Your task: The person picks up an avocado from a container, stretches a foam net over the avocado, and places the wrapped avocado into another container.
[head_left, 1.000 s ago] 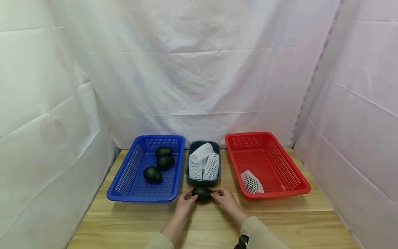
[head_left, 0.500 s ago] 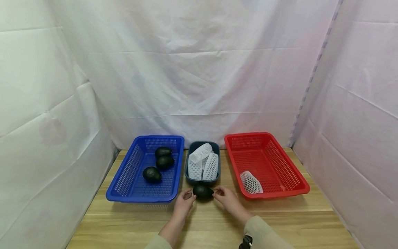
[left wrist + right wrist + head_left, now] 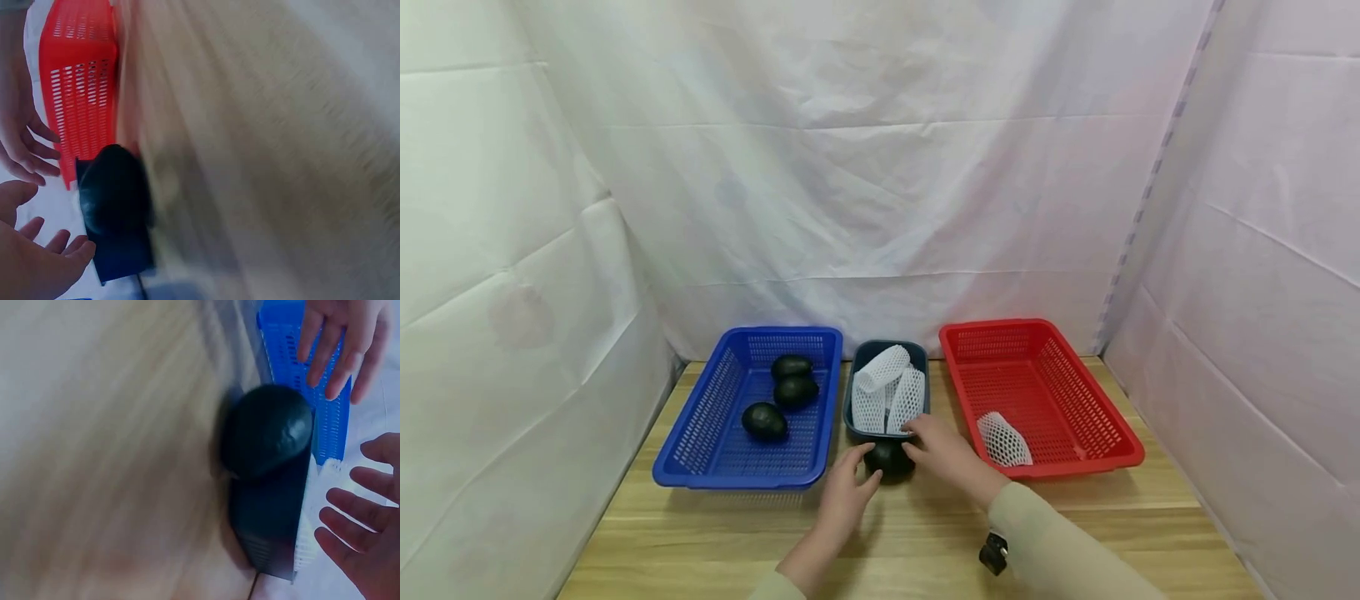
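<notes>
A dark green avocado [image 3: 889, 463] lies on the wooden table, just in front of a small dark basket [image 3: 265, 509]. White foam net sleeves [image 3: 869, 410] fill that basket. My left hand [image 3: 844, 493] is at the avocado's left side, fingers and thumb spread apart and holding nothing. On the right, my right hand [image 3: 949, 457] reaches over the avocado's end toward the basket's front rim, its fingers loosely extended. Both wrist views show the hands apart from the avocado [image 3: 269, 431], raised above it with fingers parted.
A blue basket [image 3: 722, 462] on the left holds three avocados [image 3: 765, 422]. To the right, a red basket [image 3: 1022, 387] contains one item in a white foam net [image 3: 1003, 440]. White cloth [image 3: 880, 192] hangs behind and along both sides of the table.
Both hands have let go of the avocado, which stays on the table slightly nearer the small basket. The right hand has moved forward and up; the left fingers have spread.
</notes>
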Tool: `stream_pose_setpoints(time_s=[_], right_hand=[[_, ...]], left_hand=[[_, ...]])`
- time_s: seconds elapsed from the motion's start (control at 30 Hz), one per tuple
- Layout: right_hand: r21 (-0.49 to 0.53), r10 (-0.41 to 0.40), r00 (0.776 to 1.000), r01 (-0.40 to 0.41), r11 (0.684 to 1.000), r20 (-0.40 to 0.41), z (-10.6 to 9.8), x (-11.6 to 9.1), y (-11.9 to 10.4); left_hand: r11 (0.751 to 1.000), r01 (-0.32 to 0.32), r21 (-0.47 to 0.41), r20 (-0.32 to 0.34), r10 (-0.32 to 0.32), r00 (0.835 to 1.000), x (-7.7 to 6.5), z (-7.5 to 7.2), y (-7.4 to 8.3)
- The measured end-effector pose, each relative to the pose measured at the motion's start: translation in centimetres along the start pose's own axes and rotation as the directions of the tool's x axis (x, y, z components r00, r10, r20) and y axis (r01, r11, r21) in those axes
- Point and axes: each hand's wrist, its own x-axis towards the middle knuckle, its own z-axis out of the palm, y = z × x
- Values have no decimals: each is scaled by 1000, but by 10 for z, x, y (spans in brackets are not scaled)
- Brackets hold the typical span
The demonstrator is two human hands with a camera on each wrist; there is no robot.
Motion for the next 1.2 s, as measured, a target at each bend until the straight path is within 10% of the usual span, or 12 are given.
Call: stream_pose_setpoints(time_s=[0.3, 0.73, 1.2], right_hand=[[-406, -133, 985, 168, 898, 114, -9, 34, -6], [-476, -133, 968, 222, 851, 214, -4, 64, -22], [-478, 129, 983, -53, 877, 127, 8, 74, 0]], left_hand=[[986, -95, 134, 38, 91, 995, 15, -19, 11], [954, -193, 228, 83, 179, 980, 28, -27, 12], [956, -182, 229, 79, 168, 983, 30, -26, 10]])
